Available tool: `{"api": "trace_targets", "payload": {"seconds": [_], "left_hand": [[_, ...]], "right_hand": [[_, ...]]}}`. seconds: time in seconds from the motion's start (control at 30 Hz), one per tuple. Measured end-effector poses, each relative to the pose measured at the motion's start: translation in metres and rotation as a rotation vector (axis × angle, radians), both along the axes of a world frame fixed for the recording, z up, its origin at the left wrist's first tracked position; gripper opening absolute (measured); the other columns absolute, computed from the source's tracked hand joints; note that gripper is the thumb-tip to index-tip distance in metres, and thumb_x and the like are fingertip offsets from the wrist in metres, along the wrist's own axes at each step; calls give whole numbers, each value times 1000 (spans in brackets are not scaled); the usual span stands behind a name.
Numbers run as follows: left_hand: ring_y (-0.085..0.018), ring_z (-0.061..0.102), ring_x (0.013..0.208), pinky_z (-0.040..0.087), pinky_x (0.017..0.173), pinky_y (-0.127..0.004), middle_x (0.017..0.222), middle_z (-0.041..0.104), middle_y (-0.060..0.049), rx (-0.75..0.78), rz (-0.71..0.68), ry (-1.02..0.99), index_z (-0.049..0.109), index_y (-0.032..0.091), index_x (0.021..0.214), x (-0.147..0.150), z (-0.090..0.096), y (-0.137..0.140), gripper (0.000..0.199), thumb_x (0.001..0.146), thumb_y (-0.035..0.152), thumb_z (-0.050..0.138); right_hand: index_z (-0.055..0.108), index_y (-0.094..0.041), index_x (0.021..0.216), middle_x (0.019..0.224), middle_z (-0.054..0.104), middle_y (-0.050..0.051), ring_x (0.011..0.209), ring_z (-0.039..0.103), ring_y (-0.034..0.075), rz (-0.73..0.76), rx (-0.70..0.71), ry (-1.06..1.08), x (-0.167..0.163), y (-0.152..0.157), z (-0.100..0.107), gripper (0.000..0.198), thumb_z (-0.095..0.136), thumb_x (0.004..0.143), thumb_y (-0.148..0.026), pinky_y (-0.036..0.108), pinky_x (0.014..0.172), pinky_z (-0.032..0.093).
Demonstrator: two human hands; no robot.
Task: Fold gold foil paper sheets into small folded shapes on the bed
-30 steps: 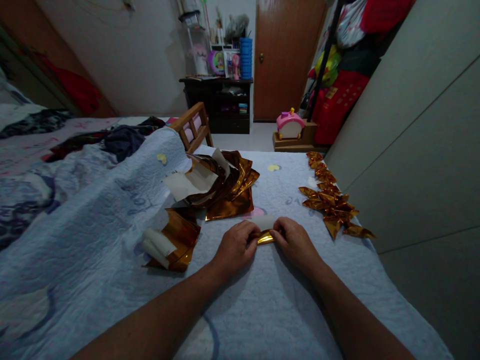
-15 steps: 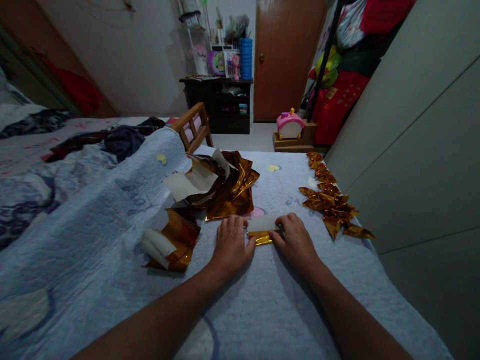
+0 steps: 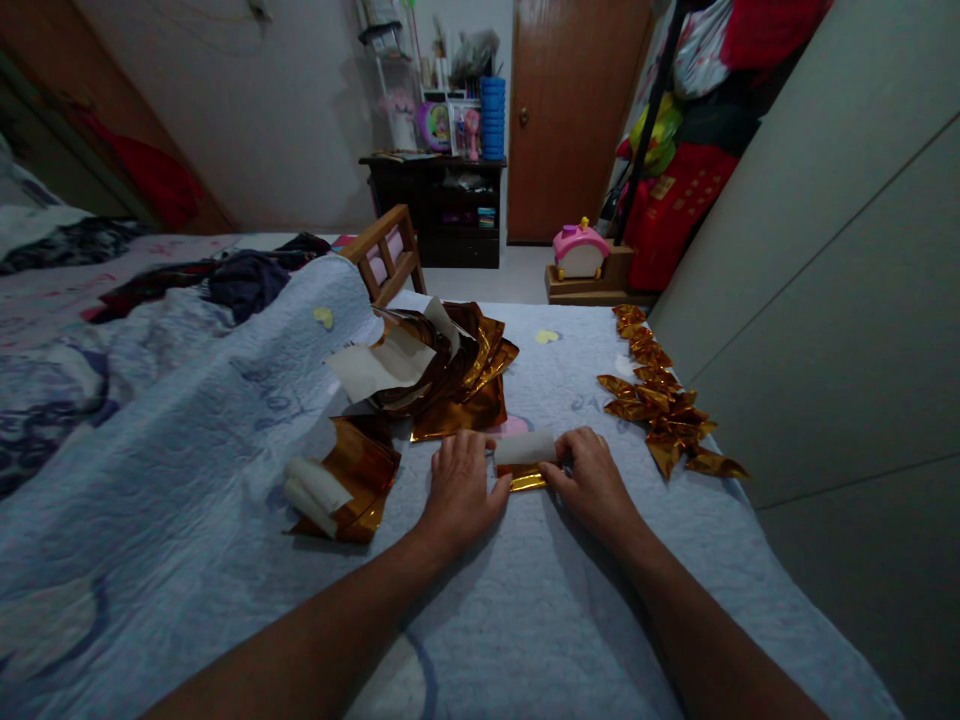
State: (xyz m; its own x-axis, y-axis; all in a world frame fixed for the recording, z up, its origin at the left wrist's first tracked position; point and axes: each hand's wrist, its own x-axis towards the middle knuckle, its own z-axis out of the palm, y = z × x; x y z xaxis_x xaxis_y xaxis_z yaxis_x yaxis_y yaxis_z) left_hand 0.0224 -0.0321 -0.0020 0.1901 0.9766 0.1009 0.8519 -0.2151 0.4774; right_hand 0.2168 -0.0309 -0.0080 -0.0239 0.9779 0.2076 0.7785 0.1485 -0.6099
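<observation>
A sheet of gold foil paper (image 3: 526, 450), white on its back, lies on the bedspread with its near gold edge folded over. My left hand (image 3: 463, 482) grips the sheet's left end, thumb at the near fold and fingers at the far side. At the right end, my right hand (image 3: 589, 475) pinches the same sheet between thumb and curled fingers. Left of my hands sits a small curled stack of gold foil paper (image 3: 367, 480). Beyond it is a larger fanned stack (image 3: 450, 370). Several folded gold pieces (image 3: 675, 415) lie in a row on the right.
The light blue quilted bedspread (image 3: 510, 620) lies under everything, with a raised ridge on the left. A pale cabinet (image 3: 847, 330) borders the right side. Past the bed's far end stand a wooden rail (image 3: 382, 255), a dark shelf unit (image 3: 435, 215) and a pink toy (image 3: 581, 250).
The gold fold at the sheet's near edge has shifted slightly under my thumbs, and my right hand has moved a little. The stacks and folded pieces stay put.
</observation>
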Motion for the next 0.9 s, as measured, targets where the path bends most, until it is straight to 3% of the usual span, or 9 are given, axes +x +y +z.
{"api": "trace_targets", "payload": {"seconds": [0.1, 0.2, 0.33, 0.47, 0.57, 0.7, 0.9], "left_hand": [[-32, 50, 114, 41, 98, -49, 118, 59, -11, -8, 8, -84, 53, 18, 114, -2, 0, 1, 37, 81, 26, 67], [-29, 55, 111, 43, 98, -47, 117, 62, -11, -41, -7, -306, 50, 19, 121, -5, 0, 4, 44, 82, 26, 67], [-21, 63, 93, 50, 86, -37, 108, 66, -8, -197, -36, -691, 47, 19, 124, -8, 2, 6, 42, 88, 34, 64], [-15, 64, 80, 51, 68, -26, 99, 69, -5, -389, -61, -982, 54, 18, 114, -6, 7, 6, 35, 89, 40, 64], [-14, 62, 74, 49, 58, -22, 92, 68, -5, -448, -52, -1063, 63, 16, 105, -4, 9, 7, 34, 85, 43, 69], [-14, 62, 75, 49, 57, -20, 85, 68, -4, -452, -36, -1135, 68, 15, 98, -4, 7, 8, 32, 81, 42, 73], [-12, 61, 74, 49, 58, -19, 93, 69, -5, -466, -51, -1195, 67, 15, 110, -3, 6, 9, 37, 84, 41, 72]], "right_hand": [[49, -22, 74, 75, 56, 1, 74, 52, 19, 21, -89, 176, 0, 0, 6, 14, 63, 77, -24, 31, 69, 38], [47, -23, 72, 66, 51, -3, 63, 47, 16, 54, -189, 396, -1, 0, 10, 17, 60, 79, -30, 28, 60, 35], [45, -23, 74, 69, 52, -3, 65, 49, 15, 65, -233, 629, -3, -1, 10, 23, 63, 78, -38, 26, 58, 38], [47, -23, 76, 70, 52, -3, 65, 48, 14, 79, -249, 705, -5, -1, 10, 26, 66, 77, -39, 25, 57, 38], [49, -22, 76, 69, 50, -3, 63, 45, 13, 88, -243, 727, -7, -1, 12, 26, 68, 76, -39, 25, 57, 38], [50, -22, 77, 70, 52, -3, 66, 48, 14, 104, -245, 758, -8, -2, 15, 26, 70, 75, -39, 25, 59, 40], [55, -22, 88, 77, 57, -1, 70, 54, 15, 153, -268, 838, -9, -6, 20, 28, 72, 77, -41, 27, 63, 44]]}}
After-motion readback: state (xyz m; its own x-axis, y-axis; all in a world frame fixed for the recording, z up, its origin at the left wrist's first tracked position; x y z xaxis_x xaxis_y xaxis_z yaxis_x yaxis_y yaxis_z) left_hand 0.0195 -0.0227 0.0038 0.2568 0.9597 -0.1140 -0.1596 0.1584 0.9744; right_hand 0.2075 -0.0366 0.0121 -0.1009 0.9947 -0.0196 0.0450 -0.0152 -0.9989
